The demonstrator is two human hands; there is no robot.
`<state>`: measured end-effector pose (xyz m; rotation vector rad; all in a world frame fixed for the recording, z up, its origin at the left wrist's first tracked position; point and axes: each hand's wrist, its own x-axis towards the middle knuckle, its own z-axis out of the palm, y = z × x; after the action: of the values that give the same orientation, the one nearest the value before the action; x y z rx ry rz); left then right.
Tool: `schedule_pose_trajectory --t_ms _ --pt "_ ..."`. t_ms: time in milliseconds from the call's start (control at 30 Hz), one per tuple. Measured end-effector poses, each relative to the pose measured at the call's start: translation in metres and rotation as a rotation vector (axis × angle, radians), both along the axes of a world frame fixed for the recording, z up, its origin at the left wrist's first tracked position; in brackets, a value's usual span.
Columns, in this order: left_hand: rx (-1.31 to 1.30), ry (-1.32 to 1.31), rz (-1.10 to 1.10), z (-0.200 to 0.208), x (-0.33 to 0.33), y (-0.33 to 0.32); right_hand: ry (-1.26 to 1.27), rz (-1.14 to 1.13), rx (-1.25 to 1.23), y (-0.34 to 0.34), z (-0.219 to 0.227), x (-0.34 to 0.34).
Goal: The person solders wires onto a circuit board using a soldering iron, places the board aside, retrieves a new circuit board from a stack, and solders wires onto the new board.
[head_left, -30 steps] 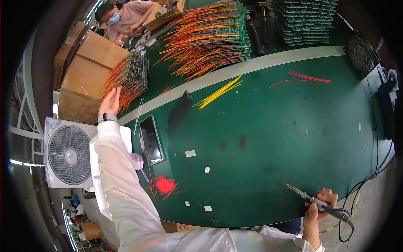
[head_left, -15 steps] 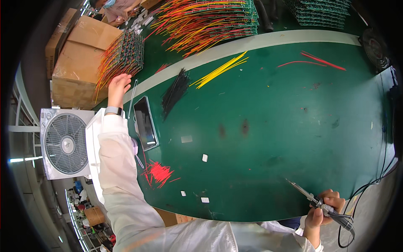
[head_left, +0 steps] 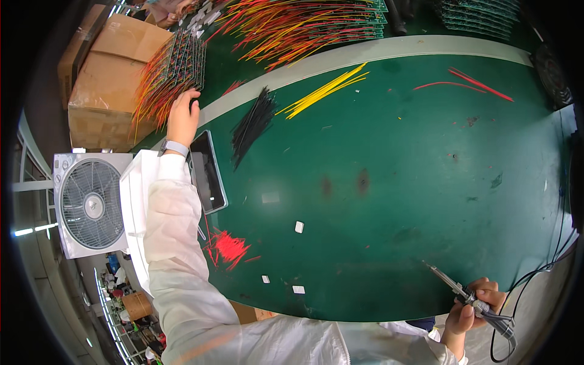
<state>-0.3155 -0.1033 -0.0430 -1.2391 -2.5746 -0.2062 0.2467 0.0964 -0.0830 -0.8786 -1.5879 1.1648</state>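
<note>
My left hand (head_left: 182,118), with a grey watch on its wrist, reaches out at the far left. Its fingers are slightly curled and apart, right by the near edge of a stack of circuit boards (head_left: 184,61) bristling with red and yellow wires. Nothing shows between them; whether the fingertips touch the boards I cannot tell. At the lower right, my right hand (head_left: 473,307) is wrapped round a soldering iron (head_left: 453,286), its metal tip pointing up and left over the green table (head_left: 401,182). A dark cable trails from the iron's handle.
A phone (head_left: 208,173) lies beside my left forearm. Black wires (head_left: 250,128), yellow wires (head_left: 325,91), red wires (head_left: 480,84) and a short red wire pile (head_left: 230,248) lie about. More wired boards (head_left: 316,27), cardboard boxes (head_left: 112,85) and a fan (head_left: 93,205) stand around. Another person's hand shows top left.
My left hand has moved slightly right and farther away, closer to the wired boards. My right hand keeps hold of the soldering iron, almost still. The view has shifted slightly.
</note>
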Motion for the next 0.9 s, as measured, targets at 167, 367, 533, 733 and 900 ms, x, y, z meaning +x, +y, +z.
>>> schedule_pose_trajectory --t_ms 167,367,533,733,900 --pt "-0.010 0.089 -0.069 0.0021 -0.0008 0.0009 0.017 -0.026 0.001 0.0003 -0.0022 -0.0069" --pt "0.012 0.118 -0.056 0.0019 0.0031 0.0036 0.019 -0.040 0.019 0.0009 0.0015 -0.0060" --pt "0.025 0.125 -0.067 -0.0028 0.0034 0.0020 0.031 -0.034 0.006 0.0025 0.0005 -0.0070" --pt "0.058 0.082 -0.064 -0.0050 0.0029 -0.0002 0.060 0.030 0.149 0.0058 -0.0032 -0.0085" --pt "0.052 0.090 -0.061 -0.0021 0.0061 -0.0012 0.061 0.040 0.151 0.0062 -0.0032 -0.0080"
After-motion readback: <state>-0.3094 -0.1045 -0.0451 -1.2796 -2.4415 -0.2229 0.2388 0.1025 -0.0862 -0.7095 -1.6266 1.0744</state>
